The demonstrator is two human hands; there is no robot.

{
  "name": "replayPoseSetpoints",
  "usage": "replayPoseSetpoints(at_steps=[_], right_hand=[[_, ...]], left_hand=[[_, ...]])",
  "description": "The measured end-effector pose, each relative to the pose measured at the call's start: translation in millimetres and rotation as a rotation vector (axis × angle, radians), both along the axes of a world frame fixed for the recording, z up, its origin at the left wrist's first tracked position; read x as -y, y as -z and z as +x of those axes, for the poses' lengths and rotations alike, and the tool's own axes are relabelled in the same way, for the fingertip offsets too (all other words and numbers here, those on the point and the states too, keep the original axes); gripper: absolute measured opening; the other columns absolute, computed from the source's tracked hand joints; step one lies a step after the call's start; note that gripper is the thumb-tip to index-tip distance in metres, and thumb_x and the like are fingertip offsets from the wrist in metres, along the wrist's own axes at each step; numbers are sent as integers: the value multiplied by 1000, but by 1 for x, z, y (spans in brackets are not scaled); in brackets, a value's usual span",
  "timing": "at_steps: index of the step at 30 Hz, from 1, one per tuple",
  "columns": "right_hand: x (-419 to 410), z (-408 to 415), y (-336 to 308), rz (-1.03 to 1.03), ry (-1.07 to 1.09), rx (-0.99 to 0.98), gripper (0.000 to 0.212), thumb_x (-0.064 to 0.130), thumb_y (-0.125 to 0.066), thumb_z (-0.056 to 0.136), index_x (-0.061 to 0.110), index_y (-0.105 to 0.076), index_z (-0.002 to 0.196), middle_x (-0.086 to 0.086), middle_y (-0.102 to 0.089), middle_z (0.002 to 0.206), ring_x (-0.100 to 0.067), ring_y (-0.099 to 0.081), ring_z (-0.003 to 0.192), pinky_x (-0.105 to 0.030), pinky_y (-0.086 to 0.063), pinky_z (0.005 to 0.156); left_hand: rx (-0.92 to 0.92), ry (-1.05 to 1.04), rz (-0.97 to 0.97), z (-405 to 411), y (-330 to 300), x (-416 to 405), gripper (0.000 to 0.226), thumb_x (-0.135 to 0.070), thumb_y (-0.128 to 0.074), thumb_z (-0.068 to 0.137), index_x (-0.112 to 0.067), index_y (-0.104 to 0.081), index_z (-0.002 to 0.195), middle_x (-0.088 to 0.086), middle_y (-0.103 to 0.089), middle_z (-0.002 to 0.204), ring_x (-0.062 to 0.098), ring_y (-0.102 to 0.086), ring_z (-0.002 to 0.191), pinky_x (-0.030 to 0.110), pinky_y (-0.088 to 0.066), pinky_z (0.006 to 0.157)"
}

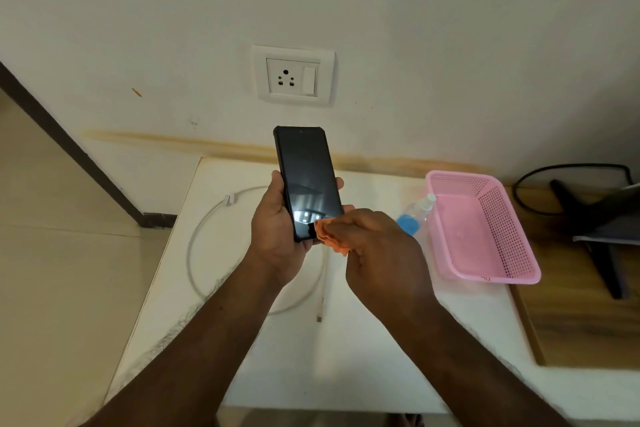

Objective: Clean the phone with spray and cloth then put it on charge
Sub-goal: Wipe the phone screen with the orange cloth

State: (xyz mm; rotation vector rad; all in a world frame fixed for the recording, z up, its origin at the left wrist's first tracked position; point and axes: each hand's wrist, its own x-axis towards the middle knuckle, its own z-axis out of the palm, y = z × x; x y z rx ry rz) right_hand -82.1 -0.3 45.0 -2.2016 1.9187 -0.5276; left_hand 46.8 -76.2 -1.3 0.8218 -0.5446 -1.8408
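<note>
A black phone [306, 177] with a dark screen stands tilted above the white table, gripped round its lower half by my left hand [277, 232]. My right hand [377, 246] holds a bunched orange cloth [329, 236] against the phone's bottom right corner. A clear spray bottle [417, 211] with a blue label lies on the table just right of my right hand, partly hidden by it. A white charging cable [207, 218] lies looped on the table under my arms, its free plug [319, 317] near the middle.
A white wall socket with a switch [294, 78] sits on the wall above the phone. A pink mesh basket [485, 229] stands at the right of the white table [346, 357]. A wooden desk with a black stand [595, 246] lies further right.
</note>
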Motion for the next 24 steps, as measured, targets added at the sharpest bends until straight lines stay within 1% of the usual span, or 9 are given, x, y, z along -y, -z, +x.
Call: replayPoseSetpoints(at_steps=[4, 6, 8, 10, 14, 18, 20, 22, 24], right_hand=[[15, 5, -5, 10, -7, -47, 43, 7, -76, 79, 12, -67, 121, -9, -67, 120, -27, -62, 106, -37, -50, 91], [26, 8, -6, 19, -31, -93, 44, 13, -73, 83, 15, -63, 126, -7, -63, 125, -25, -59, 110, -35, -48, 93], [39, 10, -9, 31, -40, -127, 47, 23, -73, 85, 21, -60, 129, -4, -60, 128, -23, -56, 112, -32, -46, 95], [51, 11, -13, 17, -25, -128, 50, 29, -76, 81, 22, -61, 127, -2, -61, 123, -22, -57, 108, -31, -47, 94], [65, 12, -18, -7, -9, -116, 45, 31, -72, 85, 24, -60, 127, 1, -61, 121, -21, -58, 106, -30, -48, 94], [53, 12, -11, 34, -39, -132, 49, 32, -76, 82, 24, -60, 128, 0, -61, 124, -20, -58, 108, -30, -48, 93], [41, 11, -6, 45, -15, -106, 44, 24, -75, 83, 22, -62, 126, -2, -63, 123, -21, -59, 107, -30, -48, 92], [27, 9, -2, 36, 19, -68, 43, 13, -75, 81, 18, -66, 122, -4, -66, 119, -22, -61, 104, -31, -49, 88], [14, 10, 2, 18, 55, -46, 45, 8, -78, 76, 19, -69, 118, -3, -68, 116, -21, -63, 100, -26, -49, 84]], left_hand=[[1, 36, 6, 2, -1, 2, 71, -62, -16, 101, -29, -79, 107, 10, -72, 121, 26, -72, 100, 42, -59, 77], [-17, 29, 12, 3, -1, 2, 70, -62, -17, 102, -29, -79, 106, 10, -72, 121, 26, -72, 102, 42, -61, 74], [-24, 22, 17, 1, 0, 0, 67, -60, -19, 102, -31, -80, 101, 6, -75, 114, 24, -74, 97, 40, -60, 66], [-12, 29, 14, -2, 1, -2, 65, -59, -21, 103, -34, -80, 99, 5, -77, 108, 24, -75, 91, 40, -60, 61], [-1, 39, 0, -2, 2, -1, 64, -59, -20, 102, -34, -78, 102, 7, -76, 108, 26, -74, 89, 44, -58, 66], [-21, 24, 38, 1, 4, 0, 65, -60, -21, 102, -29, -77, 107, 9, -75, 113, 27, -74, 94, 42, -60, 66], [-29, 23, 53, 2, 6, 0, 67, -61, -21, 102, -26, -77, 110, 11, -73, 117, 28, -73, 98, 45, -59, 72], [-30, 28, 48, 3, 7, 2, 68, -61, -19, 102, -21, -70, 122, 15, -70, 123, 30, -71, 100, 47, -53, 82], [-53, 15, 46, 4, 6, 3, 68, -61, -20, 102, -17, -63, 132, 17, -69, 124, 31, -71, 100, 44, -57, 81]])
